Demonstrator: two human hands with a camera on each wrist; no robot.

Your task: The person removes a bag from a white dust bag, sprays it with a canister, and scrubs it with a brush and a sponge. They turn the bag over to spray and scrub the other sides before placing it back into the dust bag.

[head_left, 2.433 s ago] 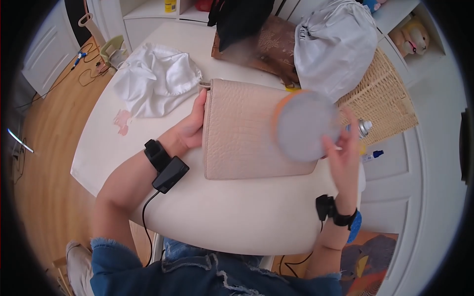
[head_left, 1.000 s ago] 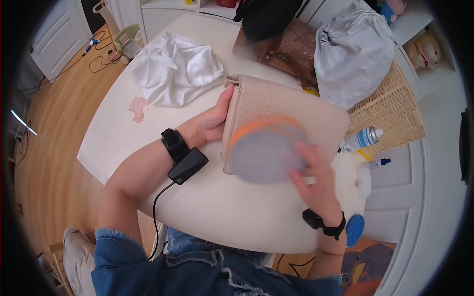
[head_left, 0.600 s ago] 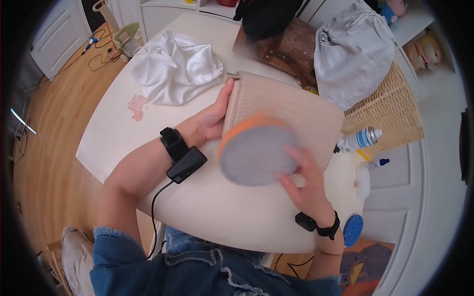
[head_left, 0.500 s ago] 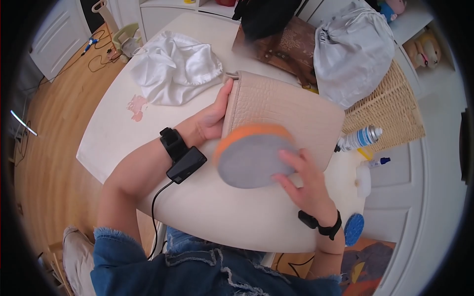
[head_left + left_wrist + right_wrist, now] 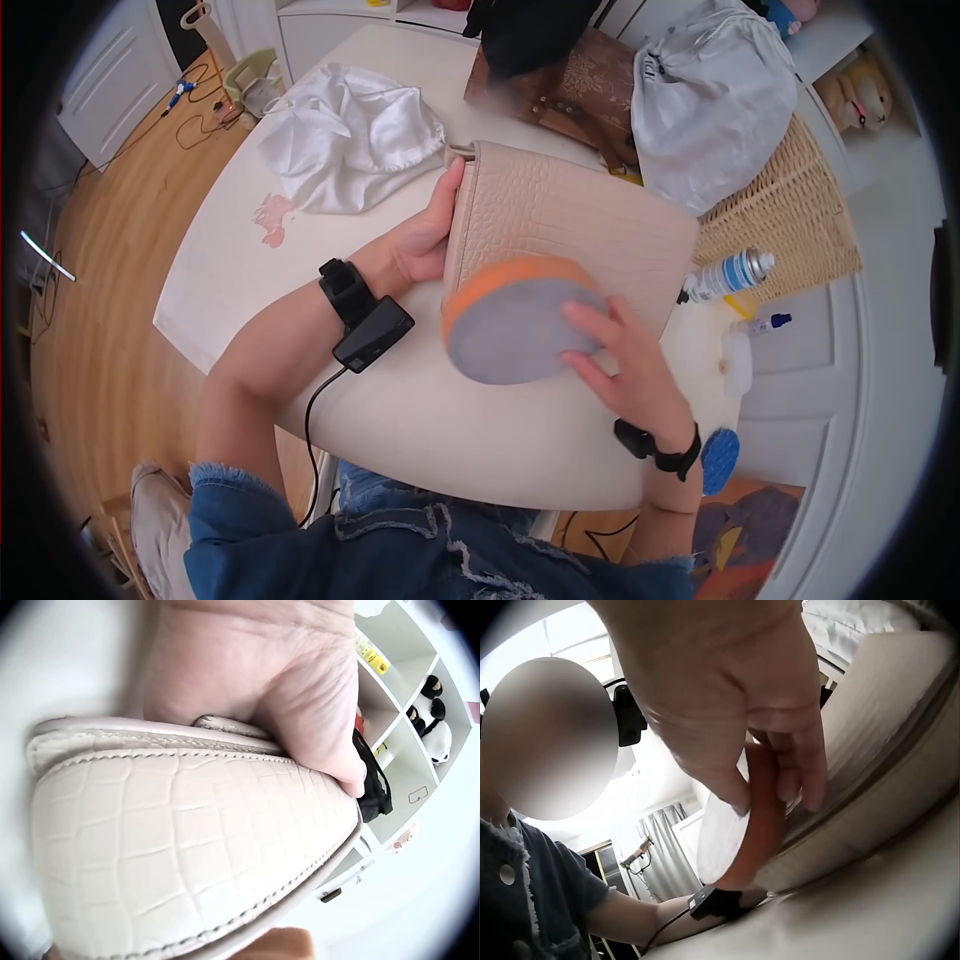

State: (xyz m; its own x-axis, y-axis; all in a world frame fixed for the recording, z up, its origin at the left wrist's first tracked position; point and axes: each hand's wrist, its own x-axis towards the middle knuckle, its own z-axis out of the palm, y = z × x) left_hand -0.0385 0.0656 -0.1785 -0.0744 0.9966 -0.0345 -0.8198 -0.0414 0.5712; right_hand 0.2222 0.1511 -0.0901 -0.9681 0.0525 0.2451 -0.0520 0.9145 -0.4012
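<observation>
A beige croc-embossed clutch bag [image 5: 575, 215] lies on the white round table [image 5: 430, 430]. My left hand [image 5: 428, 238] grips its left edge, thumb along the top seam; the left wrist view shows that hand [image 5: 277, 682] on the bag [image 5: 187, 847] up close. My right hand [image 5: 612, 352] holds a round pad [image 5: 512, 322] with an orange rim and a grey face, set against the bag's lower left part. In the right wrist view the fingers [image 5: 780, 750] pinch the orange pad [image 5: 759, 817] by its rim beside the bag [image 5: 885, 727].
A crumpled white cloth [image 5: 345, 135] lies at the back left, a brown bag [image 5: 560, 85] and a white dust bag [image 5: 710, 100] behind. A wicker mat [image 5: 790, 220], a spray can [image 5: 725, 275], a small white bottle [image 5: 737, 360] and a blue disc [image 5: 718, 460] sit right.
My right hand has brought the pad from the air at the right down onto the bag, then slid it toward the lower left. The left hand stays on the bag's edge.
</observation>
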